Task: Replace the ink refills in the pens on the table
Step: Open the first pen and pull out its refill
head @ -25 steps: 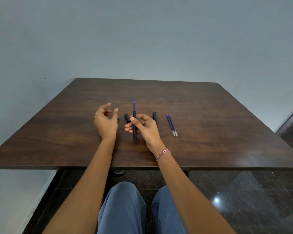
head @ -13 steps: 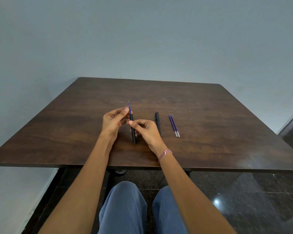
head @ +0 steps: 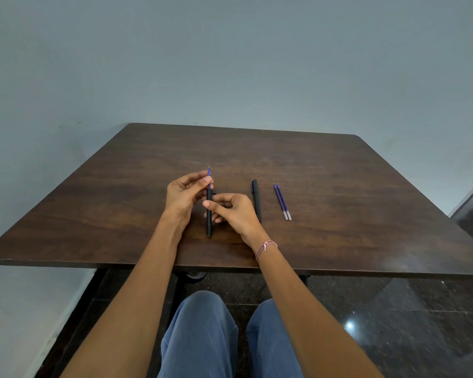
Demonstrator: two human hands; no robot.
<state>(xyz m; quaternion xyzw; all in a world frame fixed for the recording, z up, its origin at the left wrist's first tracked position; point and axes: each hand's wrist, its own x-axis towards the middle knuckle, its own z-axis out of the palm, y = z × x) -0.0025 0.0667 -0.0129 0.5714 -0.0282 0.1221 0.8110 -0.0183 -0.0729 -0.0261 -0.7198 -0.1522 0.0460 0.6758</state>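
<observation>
My right hand [head: 234,211] grips a black pen barrel [head: 209,225] that points away from me, just above the table. A blue refill [head: 209,173] sticks out of the barrel's far end. My left hand [head: 185,195] pinches that refill near its tip between thumb and fingers. A second black pen [head: 256,199] lies on the table just right of my right hand. Two blue refills [head: 281,201] lie side by side further right.
The brown wooden table [head: 352,214] stands against a pale wall. A small black part [head: 214,194] shows behind my right fingers. My knees in blue jeans are below the near edge, over a dark glossy floor.
My left hand has moved right from open and apart to pinching the refill's tip. The barrel in my right hand has stayed about where it was.
</observation>
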